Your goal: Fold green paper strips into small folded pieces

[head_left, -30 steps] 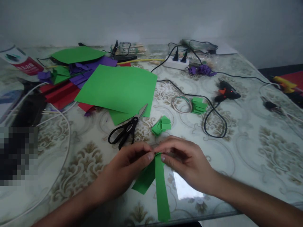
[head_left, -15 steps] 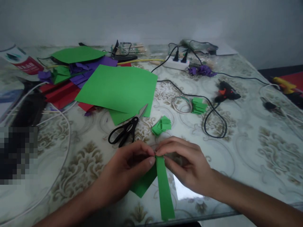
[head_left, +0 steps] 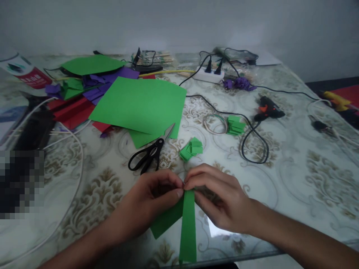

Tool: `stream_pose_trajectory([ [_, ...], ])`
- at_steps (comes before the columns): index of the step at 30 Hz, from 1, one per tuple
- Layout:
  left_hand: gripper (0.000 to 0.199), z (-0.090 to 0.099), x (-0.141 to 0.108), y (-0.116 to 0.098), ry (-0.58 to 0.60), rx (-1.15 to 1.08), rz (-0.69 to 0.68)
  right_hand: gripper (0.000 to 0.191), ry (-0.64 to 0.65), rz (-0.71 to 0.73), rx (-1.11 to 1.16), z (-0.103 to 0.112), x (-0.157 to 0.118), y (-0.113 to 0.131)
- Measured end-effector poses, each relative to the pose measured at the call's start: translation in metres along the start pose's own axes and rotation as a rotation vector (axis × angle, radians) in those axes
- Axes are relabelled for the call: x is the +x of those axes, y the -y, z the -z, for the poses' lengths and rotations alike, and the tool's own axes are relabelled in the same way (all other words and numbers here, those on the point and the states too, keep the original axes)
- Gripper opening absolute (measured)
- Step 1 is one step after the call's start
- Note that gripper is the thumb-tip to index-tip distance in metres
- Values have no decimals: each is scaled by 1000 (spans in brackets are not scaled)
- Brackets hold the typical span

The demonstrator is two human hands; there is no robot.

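Note:
Near the table's front edge, my left hand (head_left: 159, 198) pinches a piece of green paper (head_left: 165, 220), part of which shows below the palm. Close against it, my right hand (head_left: 218, 192) pinches the top end of a long green paper strip (head_left: 188, 231) that hangs down toward the edge. The fingertips of both hands meet, and they hide where strip and paper come together. Just beyond the hands lie black-handled scissors (head_left: 148, 155), blades partly apart, and a small bundle of folded green paper (head_left: 192, 148).
Large green sheets (head_left: 140, 104) lie behind the scissors, beside red paper (head_left: 73, 112) and purple paper (head_left: 117, 80). A glue gun (head_left: 269, 108) with a looped cord rests at the right. A white power strip (head_left: 209, 74) and a paper cup (head_left: 26, 71) stand farther back.
The strip's lower end has swung to the left and now hangs nearly straight down. The green paper under my left hand has shifted slightly left. My right hand has dipped a little.

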State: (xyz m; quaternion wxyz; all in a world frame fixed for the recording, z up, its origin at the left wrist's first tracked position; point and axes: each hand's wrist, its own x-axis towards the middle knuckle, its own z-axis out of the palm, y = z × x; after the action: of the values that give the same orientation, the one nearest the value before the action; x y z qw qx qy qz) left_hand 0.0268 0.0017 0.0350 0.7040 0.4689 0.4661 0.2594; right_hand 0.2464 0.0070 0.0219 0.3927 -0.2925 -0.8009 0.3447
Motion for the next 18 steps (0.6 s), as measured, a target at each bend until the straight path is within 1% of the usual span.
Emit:
stream_pose_trajectory([
  [7,13,-1,2,2,-14,27,4,27,45,29,-46,-2,-3,-2],
  [11,14,-1,1,1,-13,25,3,26,48,26,-29,-4,-3,-3],
  [18,14,1,4,4,-73,-17,-30,21,-39,-220,67,-4,1,2],
])
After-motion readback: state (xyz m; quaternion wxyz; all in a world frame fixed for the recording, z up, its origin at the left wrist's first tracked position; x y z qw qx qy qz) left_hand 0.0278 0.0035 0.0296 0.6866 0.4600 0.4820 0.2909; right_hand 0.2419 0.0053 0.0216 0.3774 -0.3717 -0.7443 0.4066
